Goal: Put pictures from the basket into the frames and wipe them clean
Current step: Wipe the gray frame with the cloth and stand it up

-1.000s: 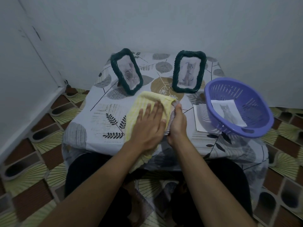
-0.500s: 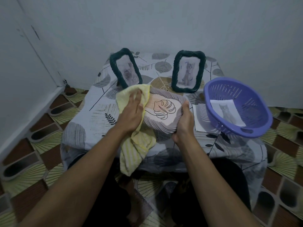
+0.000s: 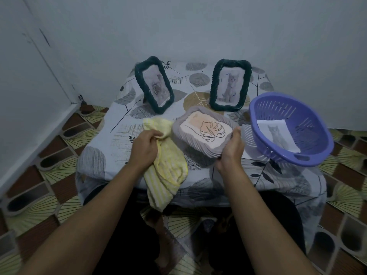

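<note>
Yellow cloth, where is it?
Head view, left of centre: the yellow cloth hangs over the table edge, gripped by the left hand, beside the grey frame.

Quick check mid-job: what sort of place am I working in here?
Probably a corner of a room in a home, not a workshop. A leaf-print tablecloth is spread where plain white walls meet, the floor tiles are decorative, and the purple plastic basket is household ware.

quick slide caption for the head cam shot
The right hand holds a grey frame with a leaf print while the left hand grips a yellow cloth beside it.
</note>
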`<action>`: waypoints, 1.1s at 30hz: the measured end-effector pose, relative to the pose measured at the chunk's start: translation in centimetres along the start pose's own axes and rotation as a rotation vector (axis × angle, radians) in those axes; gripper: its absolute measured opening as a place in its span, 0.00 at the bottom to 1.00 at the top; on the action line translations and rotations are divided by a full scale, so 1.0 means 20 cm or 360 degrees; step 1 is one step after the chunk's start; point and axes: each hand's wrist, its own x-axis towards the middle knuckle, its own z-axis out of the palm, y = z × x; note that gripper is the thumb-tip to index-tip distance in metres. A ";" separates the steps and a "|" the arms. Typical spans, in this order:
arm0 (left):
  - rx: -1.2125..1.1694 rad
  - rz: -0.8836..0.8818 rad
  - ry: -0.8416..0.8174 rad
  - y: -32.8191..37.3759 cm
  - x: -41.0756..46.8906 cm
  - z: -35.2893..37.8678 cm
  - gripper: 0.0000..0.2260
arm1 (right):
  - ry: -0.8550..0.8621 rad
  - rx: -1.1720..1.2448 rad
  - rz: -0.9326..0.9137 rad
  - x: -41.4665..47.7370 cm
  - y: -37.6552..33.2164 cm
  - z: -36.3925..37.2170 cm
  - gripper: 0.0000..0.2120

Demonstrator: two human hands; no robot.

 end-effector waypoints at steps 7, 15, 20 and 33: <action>0.0716 0.0259 -0.1162 -0.02 -0.04 -0.08 0.60 | 0.0118 0.0101 0.0016 0.02 0.00 -0.01 0.20; 0.0315 0.0198 -0.0963 -0.05 0.03 -0.13 0.24 | 0.0146 0.0049 0.0034 0.00 0.03 0.01 0.21; 0.0242 0.0035 -0.0478 -0.05 0.04 -0.13 0.08 | 0.0092 0.0042 0.0016 -0.02 0.04 0.03 0.22; 0.0838 -0.0574 0.0228 -0.11 0.08 -0.18 0.22 | 0.0019 0.0026 0.0005 -0.06 0.06 0.11 0.20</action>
